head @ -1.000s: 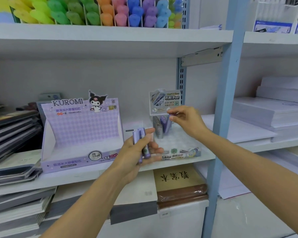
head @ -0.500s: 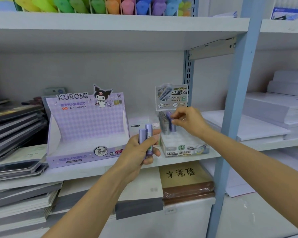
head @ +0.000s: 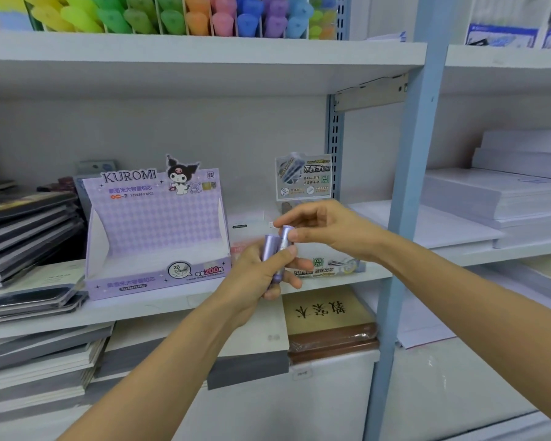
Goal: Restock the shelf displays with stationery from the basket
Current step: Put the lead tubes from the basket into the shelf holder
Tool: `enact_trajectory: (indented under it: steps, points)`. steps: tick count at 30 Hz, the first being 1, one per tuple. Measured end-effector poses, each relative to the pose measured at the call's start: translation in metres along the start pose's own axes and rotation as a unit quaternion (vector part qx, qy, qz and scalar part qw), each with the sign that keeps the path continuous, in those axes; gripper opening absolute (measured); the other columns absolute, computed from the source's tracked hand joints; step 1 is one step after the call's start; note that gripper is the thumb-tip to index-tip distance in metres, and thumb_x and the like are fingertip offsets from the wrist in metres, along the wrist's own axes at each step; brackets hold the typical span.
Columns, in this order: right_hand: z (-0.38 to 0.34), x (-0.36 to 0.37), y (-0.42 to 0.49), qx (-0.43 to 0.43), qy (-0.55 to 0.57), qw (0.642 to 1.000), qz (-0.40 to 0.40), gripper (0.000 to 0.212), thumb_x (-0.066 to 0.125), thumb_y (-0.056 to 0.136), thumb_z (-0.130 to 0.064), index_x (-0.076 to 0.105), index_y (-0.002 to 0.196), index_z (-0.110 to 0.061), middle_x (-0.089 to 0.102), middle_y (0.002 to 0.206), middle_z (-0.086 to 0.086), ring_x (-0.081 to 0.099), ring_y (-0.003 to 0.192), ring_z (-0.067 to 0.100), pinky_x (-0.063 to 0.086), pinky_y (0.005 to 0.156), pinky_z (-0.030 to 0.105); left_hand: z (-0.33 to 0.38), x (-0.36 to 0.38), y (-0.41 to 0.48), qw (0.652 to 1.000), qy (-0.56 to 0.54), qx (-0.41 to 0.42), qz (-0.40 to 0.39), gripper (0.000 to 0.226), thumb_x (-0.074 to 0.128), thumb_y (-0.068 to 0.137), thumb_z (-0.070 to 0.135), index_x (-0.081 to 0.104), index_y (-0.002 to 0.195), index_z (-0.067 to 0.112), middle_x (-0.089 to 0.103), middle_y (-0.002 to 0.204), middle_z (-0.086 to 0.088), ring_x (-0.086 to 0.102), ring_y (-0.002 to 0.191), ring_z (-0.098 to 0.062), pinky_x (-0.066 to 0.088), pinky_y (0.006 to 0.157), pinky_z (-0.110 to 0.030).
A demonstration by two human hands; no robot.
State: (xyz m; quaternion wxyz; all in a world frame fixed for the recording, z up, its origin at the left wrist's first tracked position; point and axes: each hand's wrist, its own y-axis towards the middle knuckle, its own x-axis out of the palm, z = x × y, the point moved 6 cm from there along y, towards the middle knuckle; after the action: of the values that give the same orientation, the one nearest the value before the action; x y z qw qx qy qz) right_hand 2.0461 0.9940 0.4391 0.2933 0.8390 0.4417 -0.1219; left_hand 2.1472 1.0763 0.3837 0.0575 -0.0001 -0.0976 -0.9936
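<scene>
Head view: the right hand [head: 328, 227] has left the small display box [head: 326, 269] right of centre and now pinches one of two purple tubes [head: 270, 248] gripped in the left hand [head: 258, 278] (mid-frame). Restocking likely continues, tube by tube.

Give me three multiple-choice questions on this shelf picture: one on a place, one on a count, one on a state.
1. Where is the Kuromi display box? A. top shelf B. middle shelf C. floor
2. How many purple tubes does the left hand hold? A. none B. two C. four
3. What is the right hand doing? A. hanging idle B. pressing the box C. pinching a tube's top
Answers: B, it stands level with both hands; B, two side by side in its grip; C, thumb and forefinger meet on the cap.
</scene>
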Motion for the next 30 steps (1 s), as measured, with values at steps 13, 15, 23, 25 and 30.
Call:
enact_trajectory:
  steps: [13,15,23,25,30]
  points:
    - [0.007,0.004,-0.025,0.036,0.012,0.999,0.024,0.012,0.057,0.095,-0.019,0.063,0.100,-0.009,0.073,0.084,0.008,0.067,0.071,0.016,0.055,0.069,0.024,0.016,-0.026,-0.009,0.981,-0.081,0.068,0.161,0.013,0.067,0.087,0.011,0.067,0.099,0.004,0.066,0.069,-0.001,0.049,0.049,-0.008,0.027,0.035,-0.016]
    - [0.005,0.007,-0.027,0.043,-0.007,0.999,0.010,0.019,0.054,0.097,-0.020,0.064,0.103,-0.005,0.074,0.090,0.009,0.069,0.077,0.015,0.055,0.071,0.024,0.017,-0.022,-0.010,0.982,-0.059,0.074,0.163,0.017,0.069,0.087,0.015,0.068,0.099,0.003,0.060,0.063,0.001,0.048,0.049,-0.008,0.028,0.036,-0.016]
    - [-0.017,-0.004,-0.013,-0.018,-0.118,0.992,0.043,0.020,0.063,0.092,-0.033,0.073,0.108,-0.027,0.069,0.097,-0.011,0.064,0.094,0.007,0.053,0.082,0.027,0.025,-0.005,-0.003,0.981,0.099,0.113,0.126,0.011,0.072,0.086,0.020,0.071,0.086,0.009,0.057,0.048,0.011,0.045,0.042,-0.002,0.034,0.042,-0.011]
    - [-0.015,-0.005,-0.009,-0.015,-0.129,0.991,0.038,0.017,0.067,0.089,-0.032,0.074,0.103,-0.026,0.069,0.095,-0.009,0.064,0.095,0.014,0.053,0.087,0.035,0.025,-0.002,-0.001,0.980,0.109,0.112,0.126,0.009,0.072,0.086,0.019,0.070,0.087,0.010,0.058,0.049,0.011,0.046,0.044,-0.002,0.035,0.042,-0.011]
    - [-0.006,-0.038,-0.007,-0.031,-0.052,0.980,0.187,0.013,0.065,0.091,-0.017,0.070,0.102,-0.019,0.071,0.094,0.004,0.066,0.082,0.010,0.053,0.074,0.020,0.018,-0.007,0.005,0.988,0.060,0.033,0.135,0.018,0.060,0.094,0.028,0.063,0.103,0.013,0.064,0.077,-0.001,0.053,0.061,-0.009,0.036,0.048,-0.019]
